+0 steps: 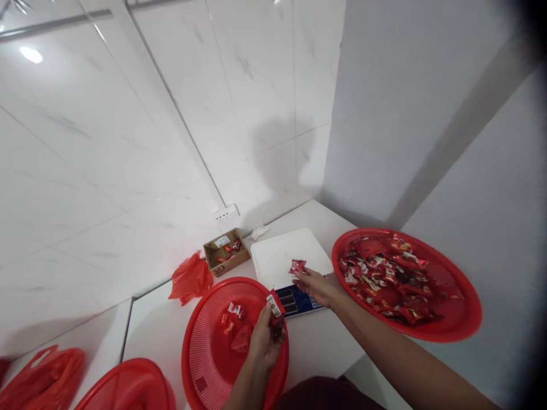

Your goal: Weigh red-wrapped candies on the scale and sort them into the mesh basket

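My left hand (pixel 267 339) is closed around several small wrapped packets (pixel 276 307), one red and white with dark ones below it. It hovers over the right side of a red plastic basket (pixel 196 341), in which a few red packets (pixel 239 336) lie. My right hand (pixel 314 285) pinches a single small red packet (pixel 297 266) by its edge. That packet is above the white pan of a weighing scale (pixel 276 250), whose blue panel (pixel 290 302) sits below, partly behind my hand.
On the right stands a red basket (pixel 464 296) heaped with wrapped packets (pixel 384 279). A small cardboard box (pixel 228 263) with a few packets and a red plastic bag (pixel 191 278) are by the wall. Another red basket (pixel 128 387) and red bag (pixel 47 378) lie at lower left.
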{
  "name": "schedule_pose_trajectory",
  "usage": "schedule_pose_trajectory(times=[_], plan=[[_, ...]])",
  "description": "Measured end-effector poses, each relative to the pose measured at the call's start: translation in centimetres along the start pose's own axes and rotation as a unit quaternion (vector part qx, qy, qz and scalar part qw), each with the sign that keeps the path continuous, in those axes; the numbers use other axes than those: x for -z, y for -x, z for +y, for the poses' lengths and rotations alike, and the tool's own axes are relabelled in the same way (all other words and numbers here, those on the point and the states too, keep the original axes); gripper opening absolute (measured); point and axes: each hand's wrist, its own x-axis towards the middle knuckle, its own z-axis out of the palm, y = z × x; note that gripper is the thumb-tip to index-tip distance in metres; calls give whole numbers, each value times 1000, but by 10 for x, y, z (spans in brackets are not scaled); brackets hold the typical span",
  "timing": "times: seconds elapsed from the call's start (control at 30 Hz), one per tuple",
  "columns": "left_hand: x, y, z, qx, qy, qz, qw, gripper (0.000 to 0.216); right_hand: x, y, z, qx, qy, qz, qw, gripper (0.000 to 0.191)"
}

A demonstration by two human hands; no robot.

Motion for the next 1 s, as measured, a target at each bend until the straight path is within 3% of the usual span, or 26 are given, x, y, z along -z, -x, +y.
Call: schedule_pose_trajectory(times=[0.13, 0.2, 0.27, 0.33, 0.43, 0.53, 0.63, 0.7, 0.83, 1.0], plan=[[9, 3, -5, -10, -63, -14, 998, 32, -8, 7, 1, -44, 28, 24, 998, 45], [13, 5, -8, -27, -136, -39, 990, 33, -10, 25, 8, -58, 92, -47, 993, 40], [16, 7, -12, -42, -208, -67, 975, 34, -10, 43, 17, -45, 160, -162, 973, 34], [17, 9, -15, -49, -256, -85, 962, 36, -9, 57, 25, -13, 213, -218, 952, 26], [18, 9, -18, -48, -273, -85, 957, 41, -5, 58, 29, -5, 217, -172, 961, 17], [22, 6, -21, -47, -284, -73, 955, 46, -4, 41, 23, -24, 113, -83, 990, 17], [28, 0, -24, -33, -400, -99, 910, 58, -10, 25, 12, -18, -3, -32, 999, 24], [33, -4, -26, -18, -478, -116, 870, 66, -15, 22, 9, -32, -20, -16, 999, 38], [44, -6, -20, -53, -560, -115, 818, 53, -7, 31, 15, -57, 77, -29, 995, 43], [56, -2, -4, -97, -617, -79, 777, 29, 42, 46, 19, 11, 244, 23, 969, 39]])
